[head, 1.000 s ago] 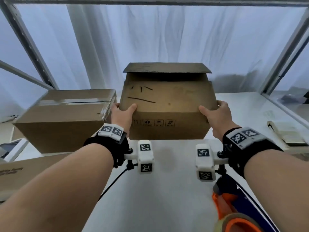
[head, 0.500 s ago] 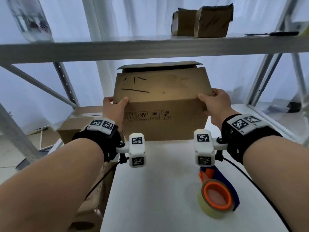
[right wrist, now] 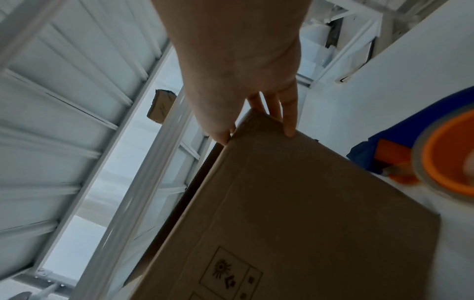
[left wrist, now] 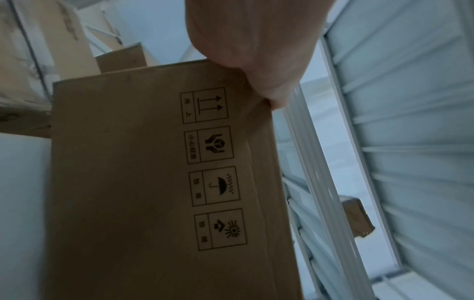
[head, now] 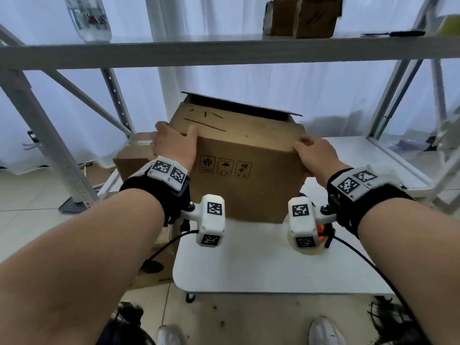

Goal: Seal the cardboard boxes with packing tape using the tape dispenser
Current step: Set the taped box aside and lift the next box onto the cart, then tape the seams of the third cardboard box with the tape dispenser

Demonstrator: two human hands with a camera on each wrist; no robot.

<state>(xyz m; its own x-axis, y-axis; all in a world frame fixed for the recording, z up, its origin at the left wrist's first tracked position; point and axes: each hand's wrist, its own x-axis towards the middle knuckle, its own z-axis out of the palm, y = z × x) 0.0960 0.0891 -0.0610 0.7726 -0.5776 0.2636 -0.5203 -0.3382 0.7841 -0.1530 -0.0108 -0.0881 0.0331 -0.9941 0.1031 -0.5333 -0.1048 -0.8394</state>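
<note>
cardboard dominates the left of the head view: a second box sits low behind the left forearm, partly hidden, beside a slanted grey shelving upright. left hand grips the upper left corner of the cardboard box, thumb laid on the front face, fingers wrapped round the side and out of sight; in the left wrist view the same hand closes over the box edge just above a column of four printed handling symbols. centre: the cardboard box is held between both hands above the far part of the white table, turned at a slant, its top flap raised and unsealed; whether its base touches the table cannot be told. right hand clasps the upper right corner, thumb on top; in the right wrist view its fingers lie straight down the side of the box. right: the tape dispenser, blue and orange with a tape roll, lies on the table near the box, mostly hidden in the head view behind the right wrist camera. above, a metal shelf carries two small cartons.
</note>
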